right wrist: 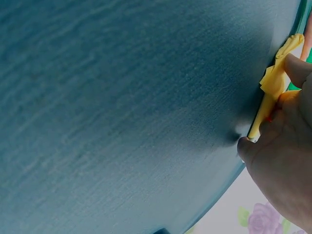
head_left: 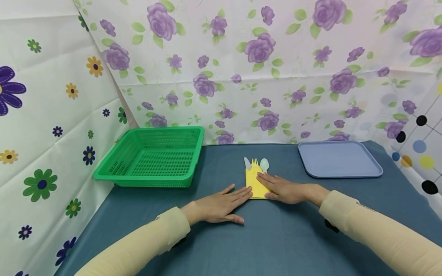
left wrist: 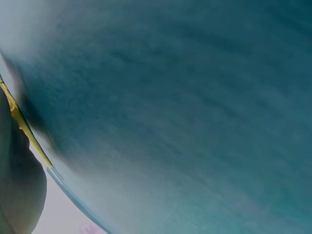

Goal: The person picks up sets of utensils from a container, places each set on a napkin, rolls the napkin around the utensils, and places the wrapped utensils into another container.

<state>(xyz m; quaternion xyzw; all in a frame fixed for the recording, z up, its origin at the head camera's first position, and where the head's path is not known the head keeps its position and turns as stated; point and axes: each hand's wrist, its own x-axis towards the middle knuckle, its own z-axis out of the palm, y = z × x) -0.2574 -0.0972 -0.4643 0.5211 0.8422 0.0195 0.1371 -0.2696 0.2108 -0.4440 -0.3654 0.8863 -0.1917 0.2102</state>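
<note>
A folded yellow napkin [head_left: 254, 184] lies on the table, with the tops of a pale plastic knife [head_left: 247, 163], a yellow fork [head_left: 254, 162] and a pale spoon [head_left: 264, 165] sticking out of its far end. My right hand [head_left: 288, 191] rests on the napkin's right side, fingers extended over it. The straight fingertips of my left hand [head_left: 221, 206] touch its lower left edge, thumb spread on the cloth. In the right wrist view the napkin [right wrist: 274, 83] shows beside the right hand [right wrist: 278, 168]. Only a yellow sliver of napkin [left wrist: 22, 122] appears in the left wrist view.
A green perforated basket [head_left: 145, 178] stands at the back left of the blue-covered table [head_left: 276, 241]. At the back right lies a grey-blue tray [head_left: 340, 159]. Flower-printed sheets [head_left: 221, 69] hang behind the table and along its left side.
</note>
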